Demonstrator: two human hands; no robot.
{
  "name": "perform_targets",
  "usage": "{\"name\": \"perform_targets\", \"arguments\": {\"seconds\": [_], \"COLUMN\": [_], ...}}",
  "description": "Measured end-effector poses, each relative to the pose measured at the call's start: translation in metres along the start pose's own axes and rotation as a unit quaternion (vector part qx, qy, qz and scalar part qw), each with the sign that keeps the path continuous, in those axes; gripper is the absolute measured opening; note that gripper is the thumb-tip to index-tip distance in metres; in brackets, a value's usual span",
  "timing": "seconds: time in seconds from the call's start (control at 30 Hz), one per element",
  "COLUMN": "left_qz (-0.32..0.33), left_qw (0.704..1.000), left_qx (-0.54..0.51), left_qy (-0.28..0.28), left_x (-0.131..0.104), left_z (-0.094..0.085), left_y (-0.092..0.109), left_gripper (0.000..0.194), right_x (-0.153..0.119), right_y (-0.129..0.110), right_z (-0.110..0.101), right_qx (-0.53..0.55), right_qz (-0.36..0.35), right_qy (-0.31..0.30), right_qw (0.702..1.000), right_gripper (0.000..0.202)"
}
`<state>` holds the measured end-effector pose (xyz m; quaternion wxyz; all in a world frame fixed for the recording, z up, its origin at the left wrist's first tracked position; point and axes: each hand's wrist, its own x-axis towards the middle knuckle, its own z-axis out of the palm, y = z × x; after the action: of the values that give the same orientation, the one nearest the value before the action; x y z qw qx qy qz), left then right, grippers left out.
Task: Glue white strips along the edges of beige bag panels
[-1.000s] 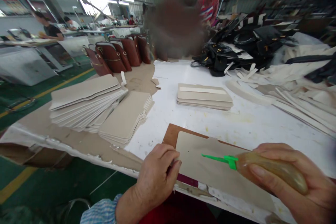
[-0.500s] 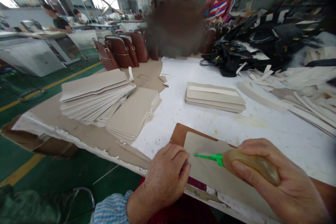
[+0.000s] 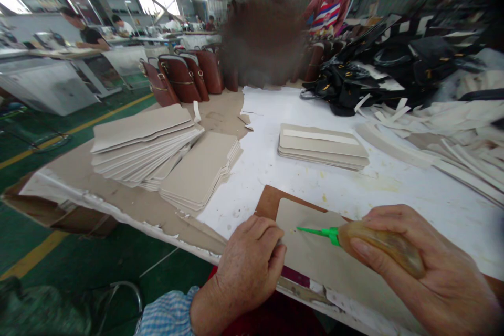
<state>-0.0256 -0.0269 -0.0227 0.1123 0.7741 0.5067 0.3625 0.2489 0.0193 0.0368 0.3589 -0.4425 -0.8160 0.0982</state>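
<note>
My right hand (image 3: 437,273) is wrapped round a squeeze glue bottle (image 3: 384,247), amber and half see-through, with a thin green nozzle (image 3: 321,231). The bottle lies nearly level, its tip pointing left, low over a beige panel (image 3: 311,262). Small yellowish specks show on the panel just left of the tip. At the panel's left end rests my left hand (image 3: 252,257), closed with its fingers curled under; what they hold, if anything, is hidden. Beneath the panel a brown board (image 3: 270,200) sticks out along the far edge.
Beige panels lie in a fanned stack (image 3: 142,142) and a neater stack (image 3: 200,168) to the left. Ahead is another stack (image 3: 323,149) with a pale strip on top. Brown bags (image 3: 177,76), black bags (image 3: 366,73) and pale offcuts (image 3: 468,142) fill the far side. Other people work behind.
My right hand has moved the glue bottle slightly to the right, so the nozzle tip sits farther from my left hand. Specks now show where the tip was. My left hand has stayed put.
</note>
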Motion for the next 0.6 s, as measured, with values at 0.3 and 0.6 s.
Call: {"name": "perform_targets", "arguments": {"seconds": [0.3, 0.6], "left_qz": [0.007, 0.005], "left_qw": [1.0, 1.0], "left_qx": [0.006, 0.017], "left_qy": [0.008, -0.003], "left_x": [0.001, 0.001], "left_z": [0.002, -0.004], "left_y": [-0.002, 0.0], "left_gripper": [0.015, 0.018], "right_x": [-0.008, -0.026], "right_y": [0.0, 0.018], "right_z": [-0.002, 0.008], "right_qx": [0.011, 0.101], "right_qz": [0.023, 0.231], "right_qy": [-0.003, -0.027], "right_qw": [1.0, 0.967], "right_gripper": [0.025, 0.044]}}
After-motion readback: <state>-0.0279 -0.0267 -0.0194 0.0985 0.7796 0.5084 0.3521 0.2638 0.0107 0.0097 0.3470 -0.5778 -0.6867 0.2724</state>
